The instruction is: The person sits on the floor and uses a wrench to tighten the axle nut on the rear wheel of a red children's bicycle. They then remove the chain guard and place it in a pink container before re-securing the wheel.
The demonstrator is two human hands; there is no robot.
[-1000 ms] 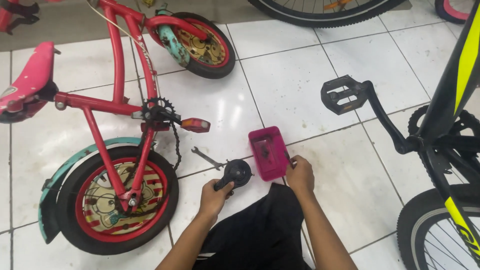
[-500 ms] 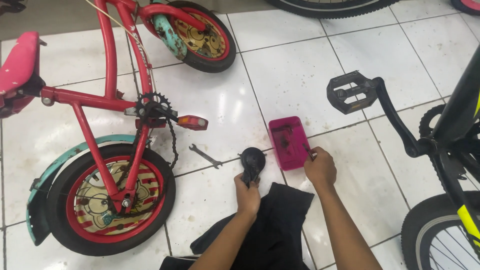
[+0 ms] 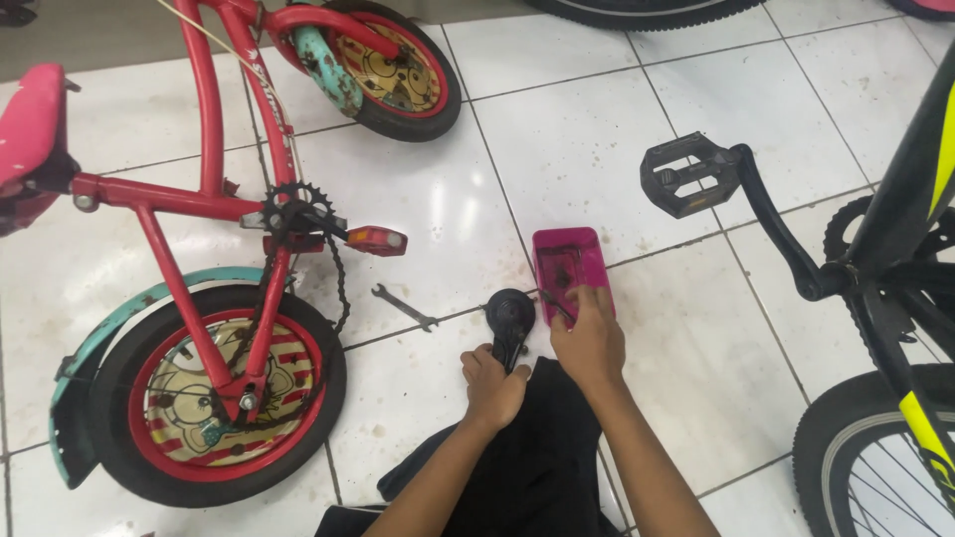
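Since the earlier frame, both hands had shifted rightward. I noted the left hand closed around the black crank part on the tiled floor. Right hand, fingers spread, rested on the pink tray. Wrench lay unused nearby; red bicycle remained upside down, reassembly apparently pending.

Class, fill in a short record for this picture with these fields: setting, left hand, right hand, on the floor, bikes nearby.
setting: white tiled floor
left hand: left hand grips the handle of a black round-headed tool
right hand: right hand rests on the near edge of a pink tray
on the floor: small spanner, black cloth
bikes nearby: red child's bike; black and yellow bike
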